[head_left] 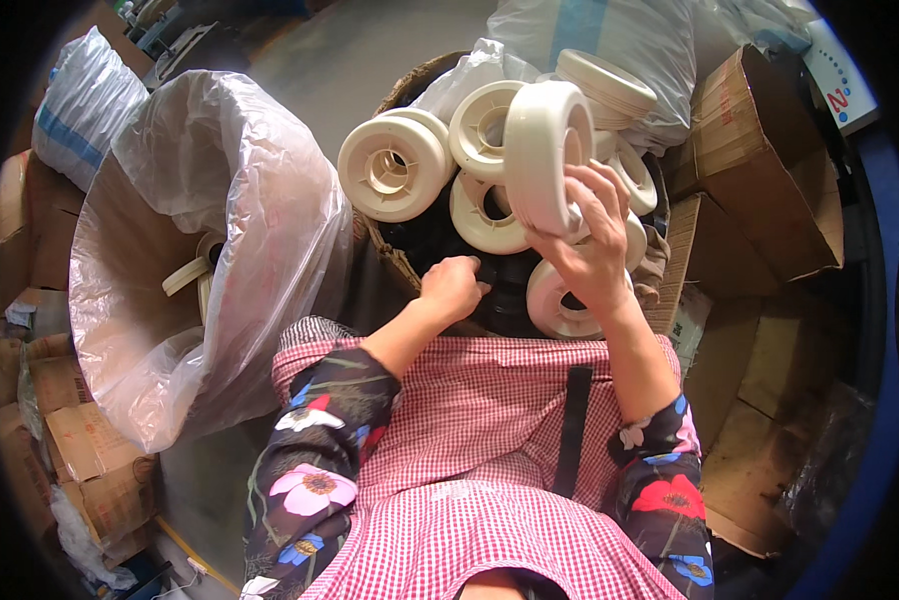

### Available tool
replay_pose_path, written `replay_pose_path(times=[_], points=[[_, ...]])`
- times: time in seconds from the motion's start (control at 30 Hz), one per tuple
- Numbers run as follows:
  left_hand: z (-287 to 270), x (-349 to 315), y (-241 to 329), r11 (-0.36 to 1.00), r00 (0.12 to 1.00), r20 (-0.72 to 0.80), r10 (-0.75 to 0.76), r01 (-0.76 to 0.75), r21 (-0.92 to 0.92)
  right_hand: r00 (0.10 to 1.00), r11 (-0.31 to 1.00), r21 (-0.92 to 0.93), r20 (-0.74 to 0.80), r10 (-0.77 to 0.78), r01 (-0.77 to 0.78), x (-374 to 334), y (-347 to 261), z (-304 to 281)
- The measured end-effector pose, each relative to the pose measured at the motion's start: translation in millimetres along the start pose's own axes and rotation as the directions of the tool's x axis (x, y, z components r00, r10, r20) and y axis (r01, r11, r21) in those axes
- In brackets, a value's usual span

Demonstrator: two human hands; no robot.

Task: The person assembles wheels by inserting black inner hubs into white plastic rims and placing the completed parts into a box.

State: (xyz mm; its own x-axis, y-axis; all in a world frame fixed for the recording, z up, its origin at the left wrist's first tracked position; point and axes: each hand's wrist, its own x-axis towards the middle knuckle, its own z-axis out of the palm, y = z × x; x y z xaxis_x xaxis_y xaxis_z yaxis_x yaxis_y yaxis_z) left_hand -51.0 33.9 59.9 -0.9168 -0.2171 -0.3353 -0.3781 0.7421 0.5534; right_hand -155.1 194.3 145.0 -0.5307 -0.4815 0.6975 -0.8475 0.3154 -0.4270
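Note:
My right hand point(592, 232) grips a cream plastic wheel point(542, 158), tilted on edge above several similar wheels. Its fingers are bent into the wheel's hollow side. My left hand point(454, 289) is curled closed near the front rim of the round container point(398, 262); what its fingers hold, if anything, is hidden. A thick wheel with a spoked hub point(368, 172) rests at the container's left edge. Another wheel point(488, 232) leans between my hands, and a further one point(562, 308) lies below my right wrist. Dark lining shows between them.
On my left stands a large bin lined with clear plastic point(280, 200), with a few cream parts point(186, 276) inside. Open cardboard boxes point(760, 180) are on the right. Stuffed white sacks point(635, 50) sit behind the container, and more cartons point(95, 440) at the lower left.

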Motion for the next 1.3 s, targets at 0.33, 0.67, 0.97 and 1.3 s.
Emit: replay_pose_path(times=[0.33,0.67,0.97,1.3], points=[[-75,-31,-3,0.497,0.849,-0.390,0.357,-0.526,-0.690,0.600,-0.122,0.648,0.748,0.282,-0.751,-24,-24,7],[-78,-27,10,0.336,0.969,-0.094,0.229,-0.169,-0.926,0.844,0.471,0.710,0.507,0.174,-0.523,-23,-26,16],[-72,-24,13,-0.050,0.925,0.115,0.362,0.143,-0.989,0.925,0.742,0.638,0.374,-0.064,-0.206,-14,-21,6],[-51,-5,-13,-0.091,0.692,0.350,0.631,0.514,-0.853,0.879,0.840,0.542,0.378,-0.290,0.044,-5,-49,-20]])
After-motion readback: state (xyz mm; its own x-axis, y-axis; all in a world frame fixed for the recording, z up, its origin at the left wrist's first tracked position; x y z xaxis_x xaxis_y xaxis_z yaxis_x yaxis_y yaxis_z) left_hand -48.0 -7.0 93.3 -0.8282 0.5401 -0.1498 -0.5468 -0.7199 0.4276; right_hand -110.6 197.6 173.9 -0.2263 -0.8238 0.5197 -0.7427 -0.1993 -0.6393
